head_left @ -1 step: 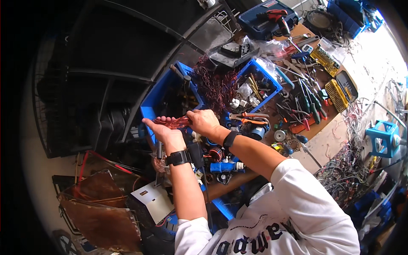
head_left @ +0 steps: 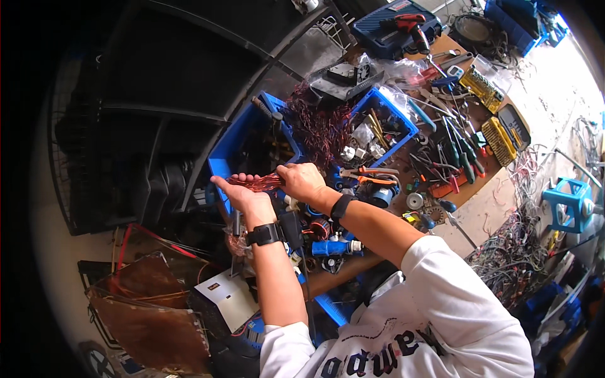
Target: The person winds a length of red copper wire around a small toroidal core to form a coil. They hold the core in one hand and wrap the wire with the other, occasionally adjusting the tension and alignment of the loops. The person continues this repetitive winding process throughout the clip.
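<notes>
A bundle of reddish copper wires (head_left: 258,183) lies across the upturned palm of my left hand (head_left: 244,196), whose fingers are loosely curled with the thumb out. My right hand (head_left: 302,184) grips the bundle at its right end, knuckles up. Both are over the left blue bin (head_left: 221,165), which holds dark items. Beside it, a tangled mass of reddish wire (head_left: 318,123) heaps toward a second blue bin (head_left: 397,142) with white parts and rods. Orange-handled pliers (head_left: 367,177) lie right of my right hand, and a blue cylindrical part (head_left: 325,247) sits below it.
The wooden bench (head_left: 472,189) carries screwdrivers (head_left: 465,151), yellow bit cases (head_left: 495,135), a red-black drill (head_left: 413,28) and a dark toolbox (head_left: 378,22). Tangled cables (head_left: 504,246) and a cyan stand (head_left: 561,205) are at right; dark shelving (head_left: 157,69) and brown boards (head_left: 151,315) at left.
</notes>
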Available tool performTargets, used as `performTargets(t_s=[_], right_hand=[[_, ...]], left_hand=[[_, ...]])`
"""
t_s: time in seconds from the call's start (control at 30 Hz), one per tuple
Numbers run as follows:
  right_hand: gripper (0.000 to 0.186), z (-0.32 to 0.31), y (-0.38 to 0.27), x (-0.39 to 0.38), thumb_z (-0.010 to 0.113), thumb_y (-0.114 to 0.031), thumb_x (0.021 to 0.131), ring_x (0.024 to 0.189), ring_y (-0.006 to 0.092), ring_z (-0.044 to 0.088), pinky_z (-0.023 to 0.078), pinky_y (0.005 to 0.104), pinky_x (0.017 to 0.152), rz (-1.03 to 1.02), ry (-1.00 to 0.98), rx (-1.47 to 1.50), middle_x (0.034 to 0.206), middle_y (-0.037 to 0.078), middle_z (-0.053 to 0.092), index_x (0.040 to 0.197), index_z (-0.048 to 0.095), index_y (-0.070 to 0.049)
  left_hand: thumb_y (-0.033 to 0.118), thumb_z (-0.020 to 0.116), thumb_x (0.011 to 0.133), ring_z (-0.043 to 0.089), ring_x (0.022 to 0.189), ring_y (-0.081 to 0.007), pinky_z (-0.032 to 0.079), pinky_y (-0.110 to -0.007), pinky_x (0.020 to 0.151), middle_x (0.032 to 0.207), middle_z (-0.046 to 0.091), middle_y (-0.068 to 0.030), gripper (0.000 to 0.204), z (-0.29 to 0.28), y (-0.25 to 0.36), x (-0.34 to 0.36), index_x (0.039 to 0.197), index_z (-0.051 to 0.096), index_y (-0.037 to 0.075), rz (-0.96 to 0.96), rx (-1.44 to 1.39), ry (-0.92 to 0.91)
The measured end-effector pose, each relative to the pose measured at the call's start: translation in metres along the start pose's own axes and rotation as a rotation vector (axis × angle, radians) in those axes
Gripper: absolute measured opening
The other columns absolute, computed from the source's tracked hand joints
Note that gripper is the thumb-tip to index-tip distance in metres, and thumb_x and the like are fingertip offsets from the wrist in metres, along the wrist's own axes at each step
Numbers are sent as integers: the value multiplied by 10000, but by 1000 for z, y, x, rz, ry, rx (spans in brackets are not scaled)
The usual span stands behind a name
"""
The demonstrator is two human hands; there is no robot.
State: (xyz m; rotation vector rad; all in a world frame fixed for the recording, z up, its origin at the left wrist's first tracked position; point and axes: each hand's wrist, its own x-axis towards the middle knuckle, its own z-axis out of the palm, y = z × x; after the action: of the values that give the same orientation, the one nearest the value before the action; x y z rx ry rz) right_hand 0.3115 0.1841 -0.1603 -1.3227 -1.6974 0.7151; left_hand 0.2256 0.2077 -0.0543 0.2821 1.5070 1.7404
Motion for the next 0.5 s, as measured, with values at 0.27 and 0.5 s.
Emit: performTargets(t_s=[0.27,0.5], right_hand=[[194,2,2,-4,636,-284,796,697,340,670,535,449,639,33,-36,11,719,157,671,846,649,-97],[221,0,5,-8,663,-310,778,691,354,667,536,460,659,85,-42,28,699,170,663,817,665,-93]], left_hand=[[659,477,905,313,411,-100,321,-270,460,473,345,34,606,3,-3,-2,585,380,154,-1,-42,-133],[695,438,895,284,390,-106,276,-257,463,453,333,21,643,-1,-9,3,552,378,154,-33,-71,-300]])
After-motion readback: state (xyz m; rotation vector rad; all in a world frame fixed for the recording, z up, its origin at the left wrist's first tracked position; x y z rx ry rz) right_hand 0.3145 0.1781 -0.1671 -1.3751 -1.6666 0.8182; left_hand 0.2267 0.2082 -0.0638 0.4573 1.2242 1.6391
